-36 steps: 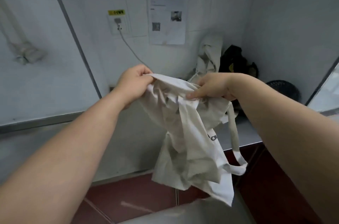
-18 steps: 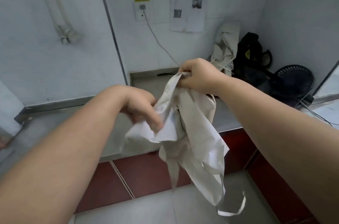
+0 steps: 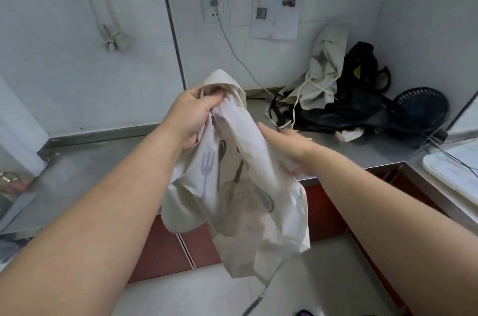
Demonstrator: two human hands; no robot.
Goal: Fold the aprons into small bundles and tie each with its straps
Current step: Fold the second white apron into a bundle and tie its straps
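Observation:
A cream apron (image 3: 248,207) printed with a fork and spoon hangs in the air in front of the steel counter. My left hand (image 3: 191,116) grips its bunched top edge, fingers curled round the cloth. To the right of the cloth, my right hand (image 3: 287,145) is blurred, with its fingers stretched out straight along the apron's side and holding nothing. A thin strap (image 3: 261,292) dangles from the apron's bottom toward the floor.
A steel counter (image 3: 108,158) runs along the tiled wall. In the far right corner lie another cream apron (image 3: 323,77), black cloth and bags (image 3: 346,111) and a small black fan (image 3: 421,106). A cable (image 3: 232,49) hangs from a wall socket. White trays (image 3: 455,173) sit at right.
My left hand moved up and took hold of the apron's top edge. My right hand let go of that edge and dropped to the cloth's right side. The printed face now shows.

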